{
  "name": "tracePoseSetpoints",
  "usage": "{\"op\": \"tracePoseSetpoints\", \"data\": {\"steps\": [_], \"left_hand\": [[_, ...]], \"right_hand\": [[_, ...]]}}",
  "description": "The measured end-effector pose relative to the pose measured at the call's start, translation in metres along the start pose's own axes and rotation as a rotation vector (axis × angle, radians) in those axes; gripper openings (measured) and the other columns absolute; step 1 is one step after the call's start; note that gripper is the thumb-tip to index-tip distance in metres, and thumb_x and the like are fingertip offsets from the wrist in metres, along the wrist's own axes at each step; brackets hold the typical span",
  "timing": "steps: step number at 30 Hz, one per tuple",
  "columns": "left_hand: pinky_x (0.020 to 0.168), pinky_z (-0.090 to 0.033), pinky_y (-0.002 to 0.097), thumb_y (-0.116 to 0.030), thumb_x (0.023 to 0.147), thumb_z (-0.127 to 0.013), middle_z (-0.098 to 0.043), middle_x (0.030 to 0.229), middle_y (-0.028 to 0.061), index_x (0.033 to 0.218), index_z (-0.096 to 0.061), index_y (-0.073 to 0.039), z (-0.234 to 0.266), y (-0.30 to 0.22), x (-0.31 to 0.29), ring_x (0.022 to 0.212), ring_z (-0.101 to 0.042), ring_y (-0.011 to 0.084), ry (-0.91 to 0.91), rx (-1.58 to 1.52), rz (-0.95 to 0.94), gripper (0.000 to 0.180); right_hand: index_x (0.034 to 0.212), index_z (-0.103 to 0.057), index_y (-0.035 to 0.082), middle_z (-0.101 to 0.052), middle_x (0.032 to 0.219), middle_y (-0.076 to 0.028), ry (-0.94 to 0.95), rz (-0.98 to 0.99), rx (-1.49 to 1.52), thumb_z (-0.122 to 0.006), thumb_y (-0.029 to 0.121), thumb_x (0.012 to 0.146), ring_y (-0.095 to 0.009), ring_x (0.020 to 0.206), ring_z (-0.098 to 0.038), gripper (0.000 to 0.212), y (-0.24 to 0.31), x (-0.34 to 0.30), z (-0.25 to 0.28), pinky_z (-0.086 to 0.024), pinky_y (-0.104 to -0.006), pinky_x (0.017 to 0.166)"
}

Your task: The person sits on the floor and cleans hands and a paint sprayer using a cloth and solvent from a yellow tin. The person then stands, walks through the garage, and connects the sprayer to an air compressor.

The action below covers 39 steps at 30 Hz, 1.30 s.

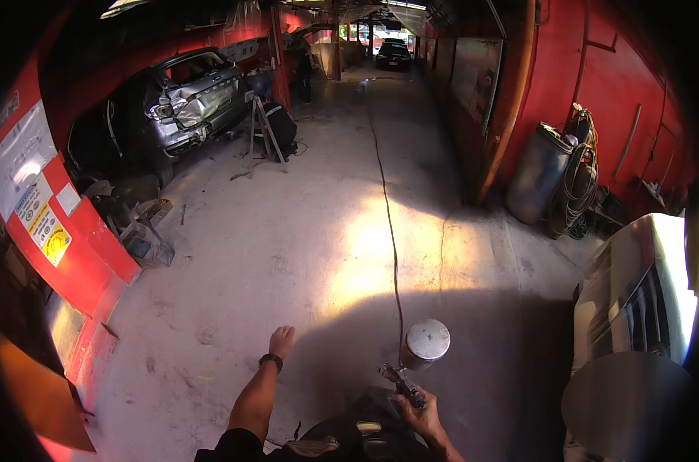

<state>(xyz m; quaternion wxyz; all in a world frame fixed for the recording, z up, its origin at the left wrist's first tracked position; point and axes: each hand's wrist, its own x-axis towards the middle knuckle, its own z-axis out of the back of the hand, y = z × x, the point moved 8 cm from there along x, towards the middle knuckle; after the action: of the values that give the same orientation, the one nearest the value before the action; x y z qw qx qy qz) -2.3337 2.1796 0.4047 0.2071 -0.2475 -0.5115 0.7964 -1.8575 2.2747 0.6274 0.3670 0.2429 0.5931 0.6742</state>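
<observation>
A spray gun with a round metal paint cup is gripped in my right hand, low in the middle of the view. The cup's pale lid faces up. A thin dark hose trails across the floor and, in the picture, meets the cup's edge; where it joins the gun is hidden. Out in front of me, over the concrete floor, is my left hand, its fingers curled in and nothing seen in them. A dark watch circles that wrist.
A silver car with a crumpled rear stands at the left, near a small stand. At right are a blue drum, coiled hoses and a partly covered vehicle body. Another car is parked far ahead.
</observation>
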Motion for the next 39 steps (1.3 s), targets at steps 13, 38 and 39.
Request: {"op": "tracePoseSetpoints", "data": {"steps": [13,38,39], "left_hand": [[0.052,-0.050,0.0369,-0.044,0.100,-0.052,-0.061,0.073,0.0074,0.114,-0.064,-0.006,0.012,0.092,0.361,0.062,-0.061,0.0213,-0.077,0.224,0.541,0.042],[0.083,-0.055,0.0315,-0.025,0.100,-0.061,-0.066,0.111,0.0070,0.124,-0.057,0.002,-0.332,-0.560,1.449,0.095,-0.063,0.0142,0.014,-0.395,-0.277,0.036],[0.081,-0.054,0.0306,-0.026,0.100,-0.061,-0.067,0.105,0.0064,0.122,-0.059,0.001,-0.333,-0.537,1.489,0.091,-0.063,0.0137,-0.051,-0.329,-0.220,0.035]], "right_hand": [[0.127,-0.062,-0.001,-0.073,0.095,-0.010,0.064,0.065,-0.022,-0.072,0.010,0.091,-0.014,0.077,-0.068,0.039,0.061,0.532,0.042,-0.054,-0.0293,0.069],[0.122,-0.064,-0.003,-0.072,0.096,-0.003,-0.186,0.141,-0.009,-0.070,0.009,0.093,-0.007,0.078,-0.061,0.032,0.104,1.459,0.151,-0.051,-0.0258,0.068],[0.124,-0.063,-0.003,-0.072,0.097,-0.004,-0.189,0.212,-0.077,-0.070,0.008,0.092,-0.008,0.079,-0.061,0.034,0.115,1.506,0.165,-0.052,-0.0260,0.069]]}}
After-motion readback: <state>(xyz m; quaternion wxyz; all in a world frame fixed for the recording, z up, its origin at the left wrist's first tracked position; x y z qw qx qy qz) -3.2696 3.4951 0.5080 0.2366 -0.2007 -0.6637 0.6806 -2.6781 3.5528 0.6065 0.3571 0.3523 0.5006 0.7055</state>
